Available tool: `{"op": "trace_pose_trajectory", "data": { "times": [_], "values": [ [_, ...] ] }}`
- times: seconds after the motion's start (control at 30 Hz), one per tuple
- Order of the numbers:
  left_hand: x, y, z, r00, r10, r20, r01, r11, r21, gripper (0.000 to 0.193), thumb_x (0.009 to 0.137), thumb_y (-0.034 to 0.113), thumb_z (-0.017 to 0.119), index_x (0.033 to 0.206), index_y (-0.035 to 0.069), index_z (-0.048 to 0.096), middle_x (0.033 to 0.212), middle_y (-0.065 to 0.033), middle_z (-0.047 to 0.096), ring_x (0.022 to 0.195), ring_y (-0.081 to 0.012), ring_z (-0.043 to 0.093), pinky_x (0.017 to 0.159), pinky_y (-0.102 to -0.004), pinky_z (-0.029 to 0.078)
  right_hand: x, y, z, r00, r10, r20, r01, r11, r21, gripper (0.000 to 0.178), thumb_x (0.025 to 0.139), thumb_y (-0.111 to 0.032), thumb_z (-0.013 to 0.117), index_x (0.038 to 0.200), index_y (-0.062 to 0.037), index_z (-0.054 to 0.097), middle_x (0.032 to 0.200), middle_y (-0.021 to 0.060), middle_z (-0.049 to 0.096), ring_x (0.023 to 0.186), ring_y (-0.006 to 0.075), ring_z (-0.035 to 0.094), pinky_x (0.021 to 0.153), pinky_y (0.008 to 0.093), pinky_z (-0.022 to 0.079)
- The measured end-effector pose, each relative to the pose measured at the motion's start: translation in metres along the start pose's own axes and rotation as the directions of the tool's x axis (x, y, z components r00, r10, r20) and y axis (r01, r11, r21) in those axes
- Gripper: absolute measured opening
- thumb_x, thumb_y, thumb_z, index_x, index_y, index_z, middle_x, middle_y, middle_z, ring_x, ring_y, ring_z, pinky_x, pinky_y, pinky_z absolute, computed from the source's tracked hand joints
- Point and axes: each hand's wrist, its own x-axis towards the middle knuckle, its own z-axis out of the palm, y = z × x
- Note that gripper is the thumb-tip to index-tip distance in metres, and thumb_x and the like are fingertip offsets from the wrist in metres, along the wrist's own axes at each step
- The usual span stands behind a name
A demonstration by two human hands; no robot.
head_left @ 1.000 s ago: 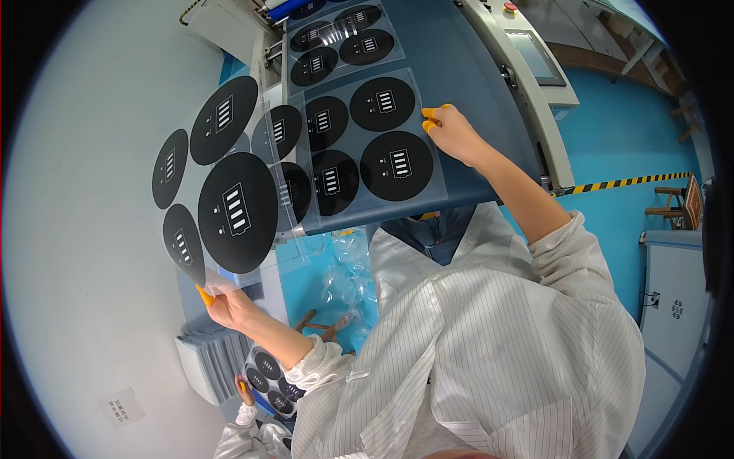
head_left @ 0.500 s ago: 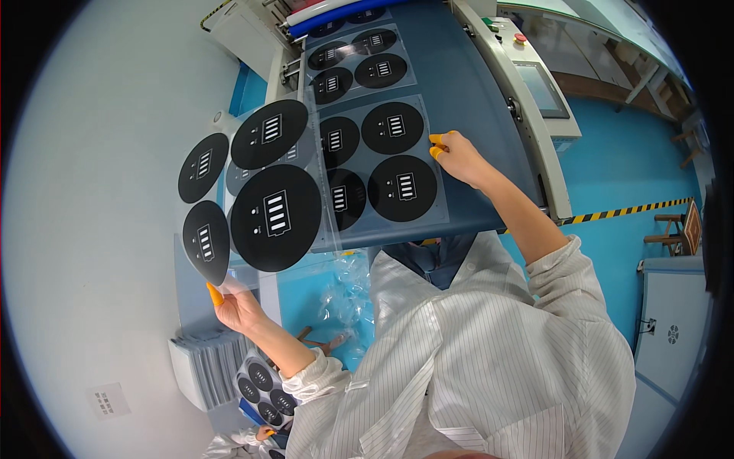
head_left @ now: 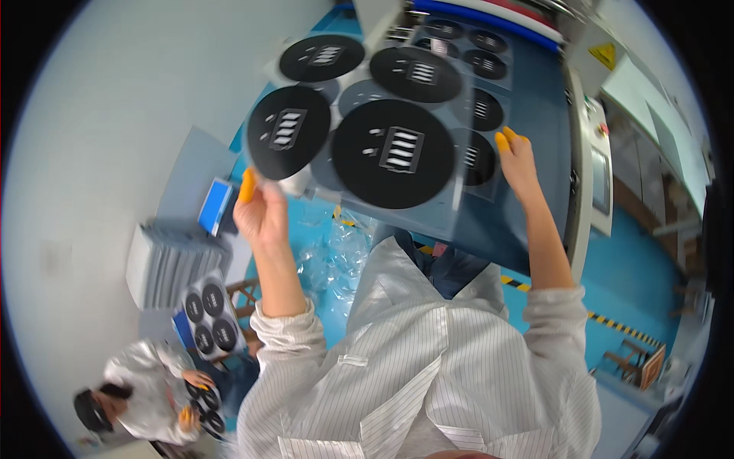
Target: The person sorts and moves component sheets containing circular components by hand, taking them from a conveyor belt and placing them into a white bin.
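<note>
My left hand (head_left: 264,214), yellow covers on its fingertips, is closed on the lower left corner of a clear sheet with black discs (head_left: 394,153). The sheet hangs tilted over the left part of a dark conveyor belt (head_left: 535,138), each disc bearing a white battery symbol. Beneath it a similar sheet (head_left: 479,164) lies on the belt, partly covered. At that lower sheet's right edge, my right hand (head_left: 520,164) has its yellow-covered fingers pinched together. More disc sheets (head_left: 485,65) lie farther up the belt.
A blue roller (head_left: 489,27) crosses the belt's far end. A control panel (head_left: 600,180) stands along the right side. Crumpled clear film (head_left: 344,245) lies on the blue floor. At lower left, a co-worker (head_left: 145,382) handles disc sheets beside a grey stack (head_left: 164,264).
My view has turned, bringing the co-worker into sight. The raised sheet has swung rightward over the belt with my left hand. My right hand stays by the lower sheet's edge.
</note>
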Motion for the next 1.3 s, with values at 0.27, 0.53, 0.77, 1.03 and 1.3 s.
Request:
{"op": "trace_pose_trajectory", "data": {
  "times": [0.27,0.53,0.77,1.03,1.3],
  "values": [
    [0.007,-0.036,0.004,0.999,0.041,0.023,-0.044,0.976,0.215,0.013,0.086,0.007,0.047,0.097,0.000,0.050,0.096,-0.0148,0.057,0.086,-0.0242,0.059,0.076,-0.0366,0.051,-0.042,-0.094,-0.031,0.970,0.174,0.167,-0.212,0.286,0.934,0.036,0.091,-0.019,0.041,0.115,0.0062,0.044,0.111,0.0156,0.053,0.097,0.0180,0.055,0.085,0.0266,0.044],
    [0.010,-0.039,0.005,0.974,-0.172,0.148,-0.001,0.648,0.762,0.022,0.089,0.015,0.045,0.106,0.002,0.044,0.105,-0.0163,0.053,0.093,-0.0238,0.056,0.083,-0.0354,0.047,-0.031,-0.017,-0.049,0.976,0.096,0.196,-0.215,0.263,0.940,0.035,0.087,-0.002,0.032,0.120,0.0083,0.039,0.108,0.0144,0.053,0.083,0.0077,0.057,0.063,0.0087,0.047],
    [0.065,0.037,-0.030,0.968,0.212,0.135,-0.190,0.266,0.945,0.027,0.083,0.006,0.042,0.107,-0.004,0.048,0.102,-0.0172,0.056,0.091,-0.0231,0.057,0.084,-0.0323,0.044,-0.045,0.040,-0.073,0.982,0.173,0.077,-0.131,0.326,0.936,0.031,0.088,-0.005,0.037,0.116,0.0088,0.041,0.105,0.0147,0.055,0.080,0.0105,0.058,0.062,0.0114,0.049],
    [0.108,0.095,-0.088,0.920,0.390,0.044,0.208,-0.578,0.789,0.036,0.080,0.031,0.052,0.095,-0.001,0.060,0.084,-0.0167,0.062,0.076,-0.0239,0.057,0.072,-0.0348,0.043,-0.087,0.087,-0.097,0.907,0.358,0.222,-0.342,0.316,0.885,0.031,0.085,-0.001,0.040,0.115,0.0054,0.044,0.106,0.0127,0.055,0.073,0.0091,0.057,0.054,0.0114,0.045],
    [0.130,0.107,-0.069,0.977,0.213,-0.019,0.150,-0.617,0.772,0.034,0.081,0.024,0.056,0.053,0.004,0.053,0.045,0.0010,0.041,0.040,-0.0057,0.034,0.038,-0.0229,0.022,-0.103,0.057,-0.105,0.824,0.509,0.249,-0.464,0.354,0.812,0.031,0.088,-0.009,0.036,0.115,0.0040,0.047,0.101,0.0152,0.057,0.090,0.0214,0.058,0.074,0.0307,0.049]
  ]
}}
